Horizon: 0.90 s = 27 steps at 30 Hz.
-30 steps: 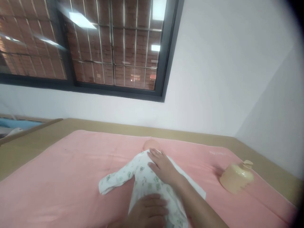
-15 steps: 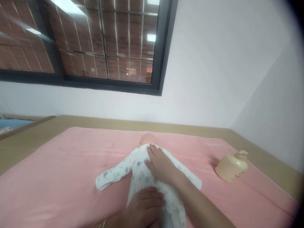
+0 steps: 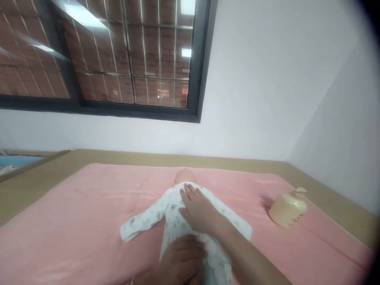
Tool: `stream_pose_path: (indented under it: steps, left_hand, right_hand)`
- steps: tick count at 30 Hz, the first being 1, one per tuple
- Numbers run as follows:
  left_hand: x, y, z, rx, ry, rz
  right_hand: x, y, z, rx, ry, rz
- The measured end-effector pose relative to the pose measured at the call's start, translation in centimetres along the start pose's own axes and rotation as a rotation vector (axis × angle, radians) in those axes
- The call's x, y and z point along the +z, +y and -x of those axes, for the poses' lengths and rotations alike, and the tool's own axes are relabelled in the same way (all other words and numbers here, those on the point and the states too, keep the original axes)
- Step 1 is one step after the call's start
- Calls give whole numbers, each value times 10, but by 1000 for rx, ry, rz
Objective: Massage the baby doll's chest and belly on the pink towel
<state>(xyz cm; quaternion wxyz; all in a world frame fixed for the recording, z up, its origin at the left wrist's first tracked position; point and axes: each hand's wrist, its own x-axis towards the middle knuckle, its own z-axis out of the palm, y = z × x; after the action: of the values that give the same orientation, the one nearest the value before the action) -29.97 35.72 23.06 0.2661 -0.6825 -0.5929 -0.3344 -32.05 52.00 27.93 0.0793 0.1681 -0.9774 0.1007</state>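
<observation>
A baby doll (image 3: pixel 185 177) lies stretched out on a pink mat, its round bare head at the far end and its face out of sight. It wears a white long-sleeved suit (image 3: pixel 145 222) with small green prints, the sleeves spread to both sides. My right hand (image 3: pixel 197 208) rests flat on the upper part of the suit, fingers apart, just below the head. Nearer to me, my left hand (image 3: pixel 182 259) is over the doll's lower body, fingers curled and close together. Whatever is inside that hand is hidden. The suit's legs run out of the bottom of the picture.
The pink mat (image 3: pixel 74 213) covers a wooden-edged table (image 3: pixel 237 161) set against a white wall. On the mat's right stands a cream pump bottle (image 3: pixel 287 208). A dark-framed barred window (image 3: pixel 139 109) is above. Something blue (image 3: pixel 20 160) shows at the far left.
The view has shifted slightly, so the window and table sit a little lower. My right hand has moved slightly left on the suit; my left hand stays in nearly the same place.
</observation>
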Motion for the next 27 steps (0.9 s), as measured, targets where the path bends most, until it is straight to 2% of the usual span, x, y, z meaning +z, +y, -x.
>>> stream_pose_path:
  steps: [2,4,5,7,11,15,17,19,21,24,27]
  left_hand:
    - [-1,4,-3,-24,27,10]
    - [-7,13,-10,-136,25,9]
    - [-11,18,-14,-212,8,3]
    - [-19,27,-20,-309,-55,-21]
    - [-23,28,-18,-259,-100,-34]
    - [-11,15,-10,-193,-102,20]
    - [-6,12,-9,-183,-90,49]
    - [-5,12,-9,-206,-81,66]
    - [-8,14,-10,-230,-73,82]
    - [-14,18,-11,-238,-93,67]
    - [-19,21,-12,-232,-117,27]
  right_hand:
    - [-1,-7,4,-138,-12,2]
    - [-2,-9,2,-264,-42,-28]
    - [-2,-8,-1,-278,-45,-50]
    - [-1,-1,-9,-207,-15,-93]
    - [3,9,-18,-13,0,-102]
    - [11,-9,-3,219,14,47]
    - [14,-22,8,269,37,134]
    - [12,-30,14,193,46,163]
    - [7,-28,15,14,42,124]
    - [-2,-13,5,-249,17,2]
    - [-2,8,-7,-281,29,-138]
